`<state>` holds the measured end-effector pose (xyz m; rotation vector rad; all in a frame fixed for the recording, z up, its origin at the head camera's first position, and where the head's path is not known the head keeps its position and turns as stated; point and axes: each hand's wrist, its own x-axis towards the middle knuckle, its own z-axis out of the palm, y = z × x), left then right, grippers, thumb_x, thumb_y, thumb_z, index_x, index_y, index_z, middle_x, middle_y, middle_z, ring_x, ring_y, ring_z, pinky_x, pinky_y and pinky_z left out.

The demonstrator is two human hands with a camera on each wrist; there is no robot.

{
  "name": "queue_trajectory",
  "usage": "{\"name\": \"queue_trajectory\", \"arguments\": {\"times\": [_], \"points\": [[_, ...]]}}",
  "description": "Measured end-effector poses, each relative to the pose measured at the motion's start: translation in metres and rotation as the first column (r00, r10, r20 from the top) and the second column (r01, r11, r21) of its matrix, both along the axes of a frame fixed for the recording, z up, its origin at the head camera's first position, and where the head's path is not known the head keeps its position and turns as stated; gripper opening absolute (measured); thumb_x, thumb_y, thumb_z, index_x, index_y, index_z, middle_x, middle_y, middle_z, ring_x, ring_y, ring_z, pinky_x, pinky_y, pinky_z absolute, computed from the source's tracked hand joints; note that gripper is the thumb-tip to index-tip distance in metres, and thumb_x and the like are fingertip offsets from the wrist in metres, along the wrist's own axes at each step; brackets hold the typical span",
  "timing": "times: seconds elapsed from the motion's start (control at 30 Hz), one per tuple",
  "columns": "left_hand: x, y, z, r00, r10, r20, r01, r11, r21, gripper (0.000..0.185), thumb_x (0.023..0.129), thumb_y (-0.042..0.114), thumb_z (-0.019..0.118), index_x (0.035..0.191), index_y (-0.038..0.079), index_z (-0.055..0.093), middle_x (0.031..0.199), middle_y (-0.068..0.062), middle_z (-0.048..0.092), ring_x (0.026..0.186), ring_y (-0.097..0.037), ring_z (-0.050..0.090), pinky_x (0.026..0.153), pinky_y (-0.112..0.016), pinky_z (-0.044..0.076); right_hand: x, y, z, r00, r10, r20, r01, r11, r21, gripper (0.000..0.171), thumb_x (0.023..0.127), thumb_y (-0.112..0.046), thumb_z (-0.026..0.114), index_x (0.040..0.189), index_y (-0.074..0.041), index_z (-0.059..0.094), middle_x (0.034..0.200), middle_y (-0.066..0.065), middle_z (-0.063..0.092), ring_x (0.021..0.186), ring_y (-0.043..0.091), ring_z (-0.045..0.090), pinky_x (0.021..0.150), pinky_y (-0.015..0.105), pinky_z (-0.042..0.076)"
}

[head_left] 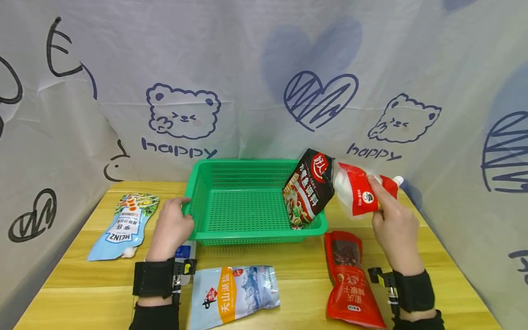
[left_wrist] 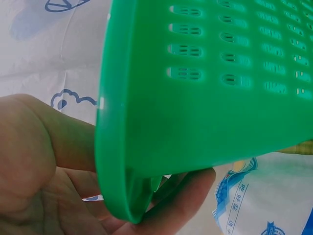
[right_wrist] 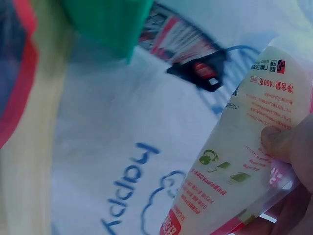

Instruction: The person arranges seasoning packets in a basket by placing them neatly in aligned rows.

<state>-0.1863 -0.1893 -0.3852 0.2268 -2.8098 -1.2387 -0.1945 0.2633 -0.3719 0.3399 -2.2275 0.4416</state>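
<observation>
My left hand (head_left: 171, 229) grips the left rim of a green plastic basket (head_left: 251, 235). In the left wrist view, fingers (left_wrist: 195, 188) curl under the basket's rim (left_wrist: 115, 161). A black seasoning packet (head_left: 307, 185) leans upright inside the basket's right end, its top above the rim. My right hand (head_left: 397, 229) pinches a red and white spouted pouch (head_left: 349, 188) with a white cap, raised just right of that packet. The right wrist view shows the thumb (right_wrist: 279, 139) pressed on the pouch's printed white back (right_wrist: 239, 142).
A blue Heinz pouch (head_left: 125, 224) lies left of the basket. In front lie a salt bag (head_left: 235, 293) and a red dried-chili bag (head_left: 352, 282). A blue and white packet (head_left: 185, 252) is partly hidden by my left wrist. White drawn-on cloth (head_left: 251, 68) hangs behind the table (head_left: 301, 266).
</observation>
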Motion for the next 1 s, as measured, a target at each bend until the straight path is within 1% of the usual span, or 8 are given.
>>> {"name": "queue_trajectory", "arguments": {"times": [0.17,0.23,0.33,0.47,0.6,0.73,0.8,1.0], "points": [[0.001,0.0,-0.001,1.0,0.001,-0.008,-0.001,1.0,0.003,0.055,0.094,-0.007,0.043,0.149,-0.013,0.044,0.15,-0.038,0.04,0.118,-0.046,0.048,0.095,-0.059,0.047,0.013,-0.023,0.01,0.997,0.037,-0.064,-0.035,0.999,0.025,0.079,0.076,0.023,0.055,0.147,-0.011,0.06,0.116,0.027,0.071,0.05,0.035,0.05,0.045,0.036,0.032],[0.001,0.0,-0.001,1.0,0.004,-0.01,-0.004,1.0,0.008,0.055,0.094,-0.007,0.043,0.149,-0.013,0.044,0.15,-0.038,0.04,0.12,-0.047,0.048,0.096,-0.06,0.047,0.018,-0.035,0.013,0.997,0.053,-0.063,-0.052,0.998,0.021,0.077,0.078,0.023,0.059,0.147,-0.011,0.06,0.119,0.024,0.072,0.06,0.039,0.062,0.047,0.041,0.045],[0.001,0.001,-0.002,1.0,0.001,-0.008,-0.001,1.0,0.014,0.056,0.094,-0.007,0.044,0.149,-0.013,0.043,0.151,-0.037,0.039,0.123,-0.047,0.048,0.1,-0.062,0.046,0.024,-0.052,0.016,0.995,0.085,-0.056,-0.085,0.996,-0.005,0.075,0.081,0.021,0.064,0.147,-0.014,0.061,0.127,0.017,0.071,0.084,0.04,0.074,0.062,0.05,0.059],[0.001,0.001,-0.001,1.0,0.001,-0.011,0.0,1.0,0.01,0.056,0.094,-0.007,0.044,0.149,-0.012,0.044,0.151,-0.037,0.039,0.123,-0.048,0.047,0.098,-0.061,0.047,0.029,-0.076,0.019,0.986,0.151,-0.064,-0.154,0.987,-0.038,0.075,0.082,0.02,0.068,0.148,-0.015,0.06,0.137,0.008,0.068,0.108,0.036,0.073,0.077,0.055,0.061],[0.001,0.0,0.0,1.0,0.007,-0.017,-0.007,1.0,0.0,0.055,0.094,-0.007,0.044,0.148,-0.013,0.044,0.151,-0.037,0.039,0.126,-0.048,0.046,0.102,-0.064,0.044,0.029,-0.1,0.018,0.976,0.209,-0.065,-0.212,0.977,-0.039,0.077,0.082,0.021,0.066,0.149,-0.016,0.059,0.14,0.005,0.066,0.117,0.03,0.07,0.074,0.049,0.062],[0.0,0.0,0.001,1.0,0.007,-0.01,-0.007,1.0,-0.001,0.054,0.095,-0.006,0.045,0.149,-0.012,0.044,0.152,-0.037,0.038,0.127,-0.049,0.046,0.104,-0.064,0.044,0.027,-0.119,0.018,0.964,0.251,-0.085,-0.254,0.967,-0.028,0.079,0.078,0.024,0.061,0.147,-0.015,0.061,0.14,0.003,0.066,0.121,0.028,0.069,0.052,0.036,0.054],[0.001,0.001,0.002,1.0,0.008,-0.011,-0.008,1.0,-0.006,0.053,0.098,-0.002,0.048,0.15,-0.012,0.043,0.152,-0.037,0.038,0.128,-0.049,0.046,0.102,-0.064,0.045,0.026,-0.127,0.019,0.958,0.27,-0.099,-0.274,0.961,-0.027,0.079,0.078,0.024,0.058,0.147,-0.015,0.061,0.141,0.003,0.066,0.123,0.029,0.068,0.043,0.03,0.04],[0.01,0.011,0.015,0.991,0.053,-0.126,-0.055,0.998,-0.005,0.061,0.105,0.028,0.06,0.152,-0.008,0.042,0.153,-0.033,0.04,0.134,-0.049,0.045,0.104,-0.065,0.043,0.026,-0.143,0.02,0.937,0.318,-0.142,-0.323,0.946,-0.016,0.076,0.079,0.023,0.053,0.145,-0.013,0.063,0.14,0.004,0.066,0.124,0.03,0.067,0.042,0.023,0.028]]}}
